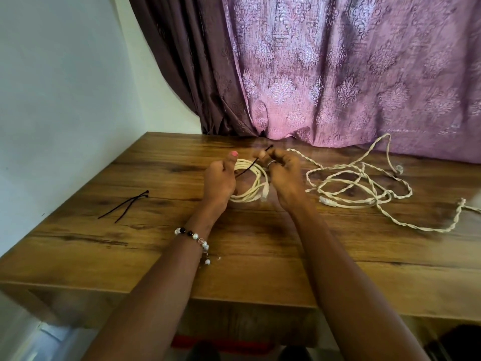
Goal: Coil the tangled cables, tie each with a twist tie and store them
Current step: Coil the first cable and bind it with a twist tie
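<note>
A coiled cream cable hangs between my hands above the wooden table. My left hand grips the coil's left side, thumb up. My right hand pinches the upper end of a black tie that slants down across the coil toward my left hand. A white plug sticks out at the coil's lower right. To the right, a tangled cream cable lies spread on the table, one white plug at its left.
Two spare black ties lie crossed on the table's left side. A purple patterned curtain hangs behind the table's far edge. A white wall borders the left. The table's front edge runs below my forearms.
</note>
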`<state>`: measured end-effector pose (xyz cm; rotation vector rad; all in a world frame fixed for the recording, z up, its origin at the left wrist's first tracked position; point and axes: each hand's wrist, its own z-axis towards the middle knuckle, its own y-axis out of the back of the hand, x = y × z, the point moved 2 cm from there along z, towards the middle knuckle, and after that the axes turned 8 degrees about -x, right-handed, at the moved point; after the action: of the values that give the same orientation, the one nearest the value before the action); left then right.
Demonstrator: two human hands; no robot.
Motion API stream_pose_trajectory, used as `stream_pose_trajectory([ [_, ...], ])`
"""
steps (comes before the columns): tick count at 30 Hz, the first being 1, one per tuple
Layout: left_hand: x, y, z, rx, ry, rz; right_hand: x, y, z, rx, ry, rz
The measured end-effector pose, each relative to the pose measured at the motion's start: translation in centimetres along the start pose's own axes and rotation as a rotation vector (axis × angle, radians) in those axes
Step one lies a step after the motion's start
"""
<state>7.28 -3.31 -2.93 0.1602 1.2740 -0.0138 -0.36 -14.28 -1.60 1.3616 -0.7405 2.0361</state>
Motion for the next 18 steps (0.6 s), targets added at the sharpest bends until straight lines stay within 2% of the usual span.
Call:
stream_pose_trajectory([
  [4,-0.3,0.0,-0.1,0.029,-0.081,0.015,0.6,2.0,0.9,-0.253,-0.138,0.261],
  [7,-0.9,0.0,-0.6,0.072,-0.185,-0.022,0.3,2.7,1.2,-0.335,-0.188,0.266],
  [9,-1.2,0.0,-0.9,0.08,-0.262,-0.024,0.2,2.2,1.0,-0.247,-0.198,0.135],
  [12,-1.0,0.2,-0.9,0.048,-0.317,-0.016,0.0,1.0,0.4,-0.027,-0.217,-0.008],
  [14,-0.8,0.3,-0.6,0.012,-0.345,0.001,-0.1,0.8,0.3,0.05,-0.285,0.067],
  [18,-0.9,0.2,-0.6,-0.013,-0.445,0.066,-0.3,1.0,0.4,0.093,-0.461,0.193],
])
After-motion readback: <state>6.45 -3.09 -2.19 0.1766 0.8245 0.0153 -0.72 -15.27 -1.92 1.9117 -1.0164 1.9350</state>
